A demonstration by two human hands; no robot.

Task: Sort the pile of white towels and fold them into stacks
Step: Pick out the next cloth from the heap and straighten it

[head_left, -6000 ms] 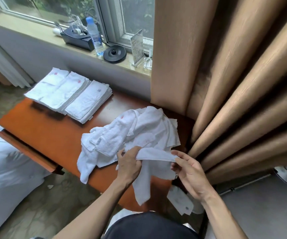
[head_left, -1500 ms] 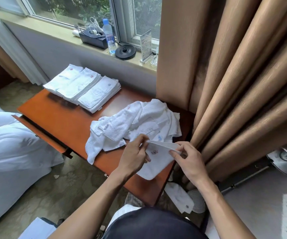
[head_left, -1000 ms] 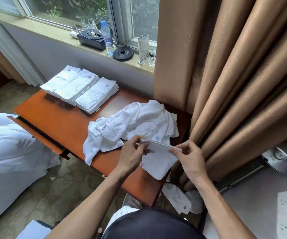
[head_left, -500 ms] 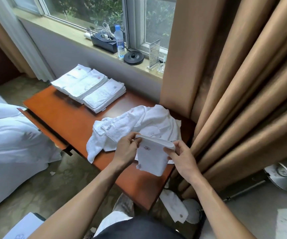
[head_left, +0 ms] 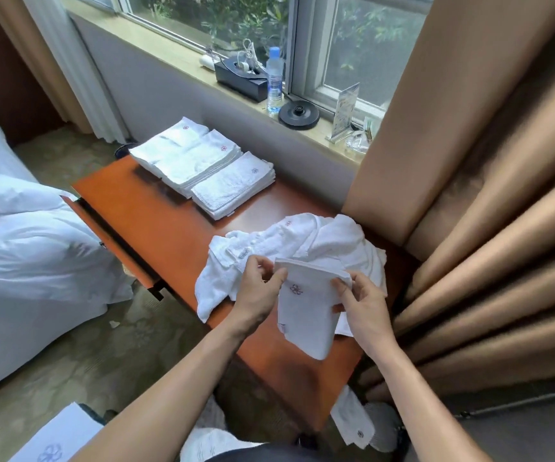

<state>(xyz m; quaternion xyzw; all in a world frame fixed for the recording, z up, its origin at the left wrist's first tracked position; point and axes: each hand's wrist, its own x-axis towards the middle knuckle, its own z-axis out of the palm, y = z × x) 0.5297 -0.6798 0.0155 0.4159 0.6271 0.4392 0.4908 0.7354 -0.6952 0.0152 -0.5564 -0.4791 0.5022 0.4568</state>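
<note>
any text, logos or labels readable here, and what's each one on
No words can be read.
Small red embroidered emblem, no letters: folded white towel held between left hand and right hand.
Same red emblems: folded white towel stacks, loose white towel pile.
Grey tag on the pile: blurred.
Clear plastic water bottle label: too small.
Upright printed card stand: blurred.

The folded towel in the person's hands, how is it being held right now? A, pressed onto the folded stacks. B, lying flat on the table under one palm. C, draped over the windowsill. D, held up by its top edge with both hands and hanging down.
D: the left hand and right hand each pinch an upper corner of the folded towel, which hangs above the table in front of the loose pile.
</note>
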